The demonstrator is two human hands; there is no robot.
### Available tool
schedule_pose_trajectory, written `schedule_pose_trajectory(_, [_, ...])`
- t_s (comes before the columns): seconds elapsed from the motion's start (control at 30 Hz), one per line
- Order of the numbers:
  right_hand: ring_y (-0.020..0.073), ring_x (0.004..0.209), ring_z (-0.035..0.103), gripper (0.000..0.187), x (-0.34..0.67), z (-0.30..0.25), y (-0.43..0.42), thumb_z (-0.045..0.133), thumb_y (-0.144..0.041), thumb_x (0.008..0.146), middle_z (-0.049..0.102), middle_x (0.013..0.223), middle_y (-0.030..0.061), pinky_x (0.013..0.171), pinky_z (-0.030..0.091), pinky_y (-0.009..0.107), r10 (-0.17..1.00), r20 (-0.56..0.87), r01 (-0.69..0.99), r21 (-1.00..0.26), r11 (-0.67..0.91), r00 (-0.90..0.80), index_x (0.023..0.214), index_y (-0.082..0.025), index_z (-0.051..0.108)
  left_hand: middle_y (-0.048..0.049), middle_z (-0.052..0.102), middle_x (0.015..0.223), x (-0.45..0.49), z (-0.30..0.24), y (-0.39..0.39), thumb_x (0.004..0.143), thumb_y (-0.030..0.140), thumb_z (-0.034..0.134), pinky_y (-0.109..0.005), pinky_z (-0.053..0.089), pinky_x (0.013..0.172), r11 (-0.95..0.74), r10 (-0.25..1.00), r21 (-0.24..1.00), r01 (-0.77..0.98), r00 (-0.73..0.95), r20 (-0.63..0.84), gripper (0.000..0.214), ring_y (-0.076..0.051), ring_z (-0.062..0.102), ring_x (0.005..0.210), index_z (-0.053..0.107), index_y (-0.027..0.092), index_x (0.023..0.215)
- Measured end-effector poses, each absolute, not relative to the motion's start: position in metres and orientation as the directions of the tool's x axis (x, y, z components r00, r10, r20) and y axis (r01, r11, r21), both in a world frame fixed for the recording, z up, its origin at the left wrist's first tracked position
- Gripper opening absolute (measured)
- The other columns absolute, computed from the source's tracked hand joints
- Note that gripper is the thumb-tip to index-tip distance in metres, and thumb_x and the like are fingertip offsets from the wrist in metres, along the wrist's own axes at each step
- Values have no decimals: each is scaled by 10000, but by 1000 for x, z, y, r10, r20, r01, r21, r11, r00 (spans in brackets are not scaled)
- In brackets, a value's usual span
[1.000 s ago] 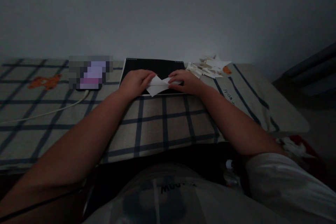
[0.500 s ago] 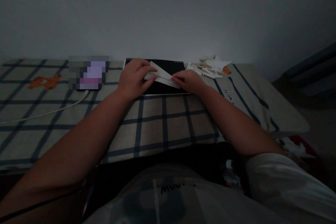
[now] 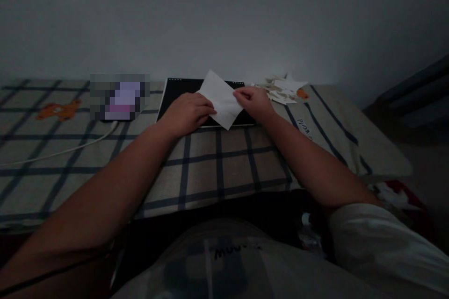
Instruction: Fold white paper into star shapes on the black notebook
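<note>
A white sheet of paper point(image 3: 220, 98), creased and roughly diamond-shaped, is between my hands over a flat black board point(image 3: 175, 89) with a white edge and small holes along its top. My left hand point(image 3: 191, 111) grips the paper's left side, fingers and thumb closed on it. At the opposite side my right hand point(image 3: 254, 102) pinches the right corner between thumb and fingers. Beyond the right hand lies a heap of cut or folded paper pieces point(image 3: 282, 88).
A checked cloth point(image 3: 210, 168) covers the table, which meets a plain wall point(image 3: 224, 18). To the left lies a phone point(image 3: 122, 100) with a white cable point(image 3: 80, 147) plugged in. Below the table edge are a clear bottle point(image 3: 310, 236) and a red container point(image 3: 403, 196) of paper scraps.
The paper, a narrow folded triangle before, is now opened out into a diamond and turned. My left hand has shifted down and slightly right; the right hand has moved slightly.
</note>
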State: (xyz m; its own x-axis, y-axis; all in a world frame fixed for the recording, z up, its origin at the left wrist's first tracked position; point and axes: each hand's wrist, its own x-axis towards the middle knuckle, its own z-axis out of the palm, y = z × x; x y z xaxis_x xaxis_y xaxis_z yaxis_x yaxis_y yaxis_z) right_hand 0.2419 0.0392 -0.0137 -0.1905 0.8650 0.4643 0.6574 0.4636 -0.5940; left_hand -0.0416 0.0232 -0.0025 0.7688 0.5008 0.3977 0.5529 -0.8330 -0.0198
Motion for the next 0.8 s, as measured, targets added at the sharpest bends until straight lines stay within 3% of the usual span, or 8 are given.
schedule_pose_trajectory(0.2, [232,834,685,150,243,-8,38,688,-257,953,805,891,67,812,530,386,943,317,747,-602,283,-103,896,-203,815,-85,885,1272,-51,-6,31,1051,282,622,-538,570,1112,-777,585,41,629,694,420,312,-318,786,1277,902,276,1189])
schedule_pose_trajectory(0.3, [216,794,642,129,245,-8,35,697,-264,935,772,860,65,763,496,376,962,241,804,-544,240,-124,862,-210,789,-76,877,1312,-57,-9,37,1042,265,601,-549,552,1146,-739,635,68,670,659,402,350,-318,757,1325,903,295,1217])
schedule_pose_trajectory(0.5, [235,766,616,173,248,-12,35,739,-381,923,724,812,56,780,532,428,955,238,883,-393,259,-175,805,-255,726,-56,869,1350,-65,-15,47,998,198,510,-560,565,1167,-703,683,105,703,628,372,487,-315,754,1322,906,316,1255])
schedule_pose_trajectory(0.63, [313,955,691,182,254,-19,41,808,-381,885,789,1050,112,884,589,496,902,342,860,-341,379,-262,1003,-259,744,-78,858,1376,-68,-12,45,1003,259,452,-523,598,1156,-700,697,133,701,631,339,535,-311,780,1286,885,246,1317])
schedule_pose_trajectory(0.8, [456,1397,608,603,257,-27,46,827,-357,896,677,1509,207,1198,512,665,816,440,816,-262,515,-374,1463,-223,670,-87,862,1355,-61,-3,35,1083,514,444,-526,606,1124,-666,734,142,733,608,304,541,-346,780,1275,884,260,1267])
